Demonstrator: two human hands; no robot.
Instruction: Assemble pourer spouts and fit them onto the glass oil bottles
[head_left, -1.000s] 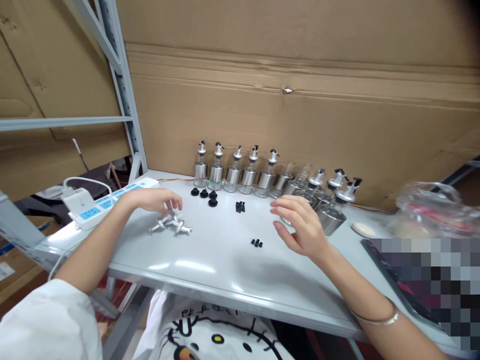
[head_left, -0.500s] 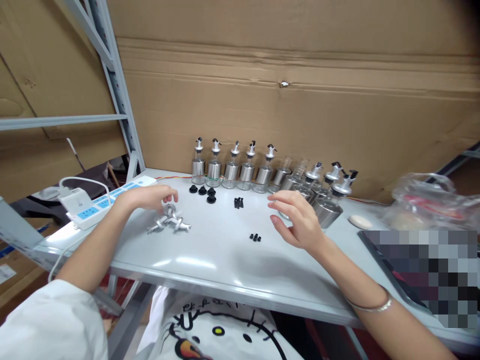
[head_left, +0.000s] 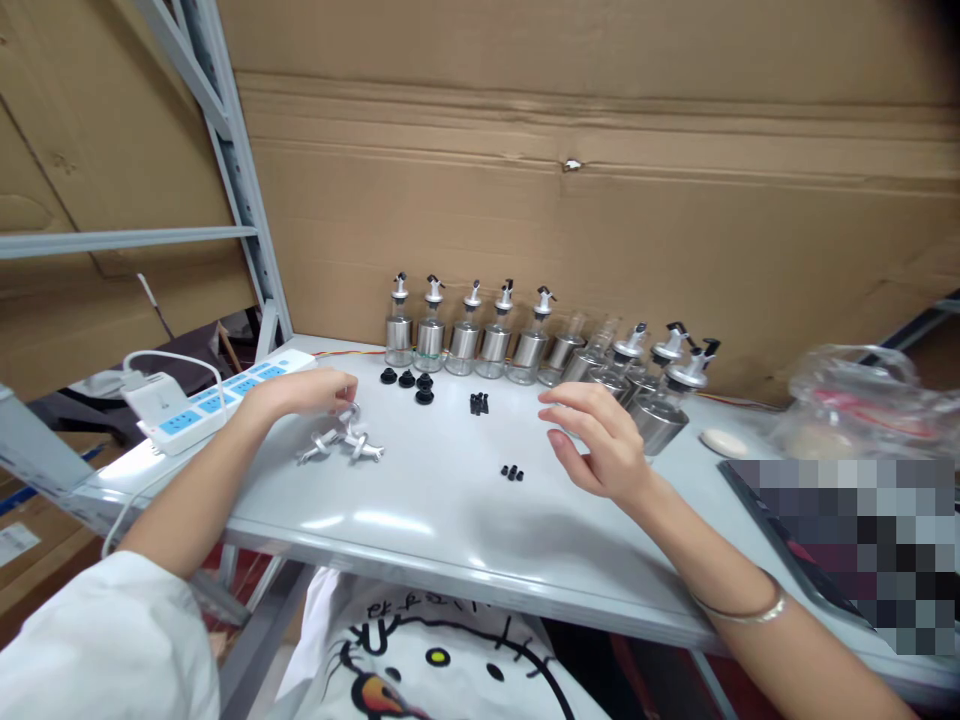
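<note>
My left hand (head_left: 324,391) is at the left of the table, its fingers closed in a pinch on a silver pourer spout (head_left: 351,415). Two more silver pourer spouts lie beneath it, one (head_left: 321,445) to the left and another (head_left: 364,448) to the right. My right hand (head_left: 598,440) hovers with fingers apart and nothing in it, in front of the bottles. Between the hands lie several black stoppers (head_left: 424,396), a cluster of small black spout caps (head_left: 479,404) and a few tiny black plugs (head_left: 512,473).
Glass bottles with steel sleeves (head_left: 495,345) line the back, most topped with pourers. A power strip (head_left: 217,400) with a white cable lies left. At the right are a white oval object (head_left: 724,443), a plastic bag (head_left: 855,410) and a dark, partly blurred-out device (head_left: 780,540).
My left hand has lowered slightly and moved its fingertips onto the rear silver spout. The right hand has hardly moved and stays open.
</note>
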